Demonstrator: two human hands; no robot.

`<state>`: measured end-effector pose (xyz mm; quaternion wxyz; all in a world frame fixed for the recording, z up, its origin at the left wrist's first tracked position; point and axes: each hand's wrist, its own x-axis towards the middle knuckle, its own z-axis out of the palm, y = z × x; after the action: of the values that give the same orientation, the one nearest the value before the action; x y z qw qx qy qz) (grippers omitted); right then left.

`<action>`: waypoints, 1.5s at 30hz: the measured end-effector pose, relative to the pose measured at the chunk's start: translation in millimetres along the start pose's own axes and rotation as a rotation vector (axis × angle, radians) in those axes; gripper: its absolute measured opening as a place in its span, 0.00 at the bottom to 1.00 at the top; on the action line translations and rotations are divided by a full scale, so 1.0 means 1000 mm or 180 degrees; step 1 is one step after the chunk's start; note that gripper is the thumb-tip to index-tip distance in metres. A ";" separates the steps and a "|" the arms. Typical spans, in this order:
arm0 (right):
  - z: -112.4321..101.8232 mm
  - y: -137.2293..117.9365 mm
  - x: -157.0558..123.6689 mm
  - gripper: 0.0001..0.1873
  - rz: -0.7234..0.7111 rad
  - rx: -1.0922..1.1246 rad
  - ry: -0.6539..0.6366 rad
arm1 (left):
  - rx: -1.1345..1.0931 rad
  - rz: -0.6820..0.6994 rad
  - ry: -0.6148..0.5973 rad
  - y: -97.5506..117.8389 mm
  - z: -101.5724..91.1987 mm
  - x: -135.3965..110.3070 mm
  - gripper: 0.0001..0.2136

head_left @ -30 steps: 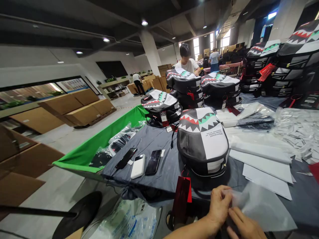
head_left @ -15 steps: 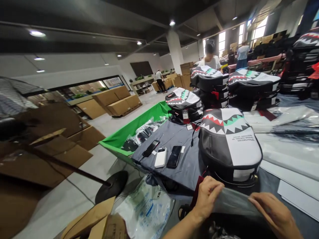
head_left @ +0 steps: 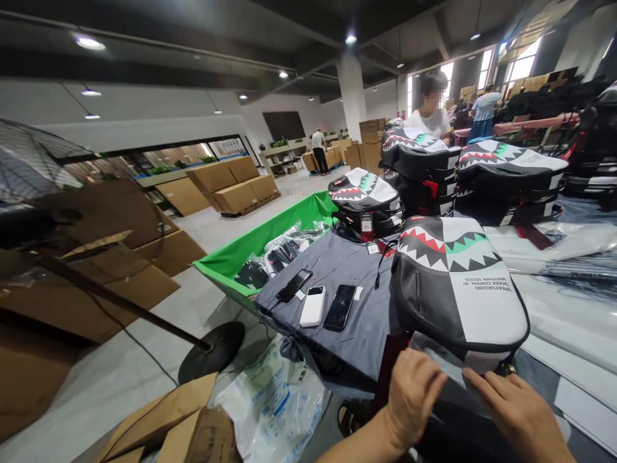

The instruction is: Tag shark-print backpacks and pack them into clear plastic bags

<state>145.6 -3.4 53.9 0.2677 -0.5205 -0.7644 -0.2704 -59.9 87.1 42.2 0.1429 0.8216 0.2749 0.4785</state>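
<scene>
My left hand (head_left: 415, 393) pinches one side of a clear plastic bag (head_left: 446, 359). On the opposite side, my right hand (head_left: 515, 408) has its fingers closed on the bag's edge. The film stretches between both hands over a dark item (head_left: 457, 427) at the bottom edge, mostly hidden by my hands. Just beyond them lies a black, grey and white backpack (head_left: 482, 296) with a shark-mouth print and printed lettering. A dark red tag or card (head_left: 389, 360) shows beside my left hand.
Two dark phones (head_left: 294, 285) and a white power bank (head_left: 313, 307) lie on the grey cloth. Stacked backpacks (head_left: 419, 154) stand behind. A green-lined bin (head_left: 222, 263) holds bagged items. Left are a fan stand (head_left: 212, 350) and cartons (head_left: 168, 411); plastic sheets (head_left: 563, 302) lie right.
Both hands have moved up and closer together with the bag's edge, nearer to the backpack in front. The view has shifted slightly. A person behind the stacks has moved.
</scene>
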 end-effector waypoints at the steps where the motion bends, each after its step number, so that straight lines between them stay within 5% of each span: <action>1: -0.001 -0.001 0.001 0.19 -0.0021 -0.0004 0.0024 | 0.0032 0.0263 -0.0241 0.003 0.002 -0.001 0.08; 8: 0.001 -0.006 -0.002 0.16 0.0142 0.0018 0.0074 | 0.0273 0.1439 -0.1187 -0.046 0.041 0.009 0.13; 12: -0.014 0.008 -0.039 0.15 0.1264 0.0433 -0.0133 | 0.0112 0.1488 -0.1454 -0.066 0.044 0.004 0.12; 16: -0.028 0.030 -0.065 0.25 0.2420 0.1519 -0.0563 | -0.0052 0.1453 -0.1271 -0.067 0.037 -0.002 0.11; 20: -0.014 0.045 -0.045 0.30 0.2930 0.1991 -0.0437 | -0.0147 0.1461 -0.1008 -0.063 0.034 -0.003 0.11; 24: 0.005 0.053 -0.023 0.33 0.3089 0.1902 -0.0312 | -0.0136 0.1165 -0.0930 -0.049 0.034 -0.002 0.12; 27: 0.002 0.046 -0.027 0.31 0.3222 0.1246 0.0264 | -0.0089 0.1028 -0.1126 -0.040 0.033 0.000 0.11; 29: -0.004 0.035 -0.034 0.22 0.2766 0.0748 0.0628 | -0.0065 0.0992 -0.1175 -0.036 0.031 0.002 0.12; 31: -0.008 0.023 -0.037 0.09 0.1804 0.0396 0.0657 | -0.0055 0.1002 -0.1188 -0.035 0.028 0.004 0.13; 33: -0.009 0.016 -0.034 0.10 0.0858 0.0105 0.0466 | 0.0003 0.1082 -0.1116 -0.034 0.025 0.004 0.12; 36: -0.004 0.023 -0.027 0.12 0.0054 -0.0201 0.0276 | 0.0306 0.1193 -0.0733 -0.027 0.024 -0.002 0.05; 42: 0.005 0.053 -0.030 0.10 -0.0565 0.0163 0.0156 | 0.0792 0.0286 0.0309 -0.003 0.046 -0.038 0.06; 45: 0.006 0.059 -0.032 0.10 -0.0707 0.0361 0.0135 | 0.0626 0.0373 0.0479 -0.006 0.059 -0.045 0.06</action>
<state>210.3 -1.6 35.5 0.2812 -0.4109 -0.8255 -0.2657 -28.1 67.5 -22.0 0.0124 0.8081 0.2820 0.5170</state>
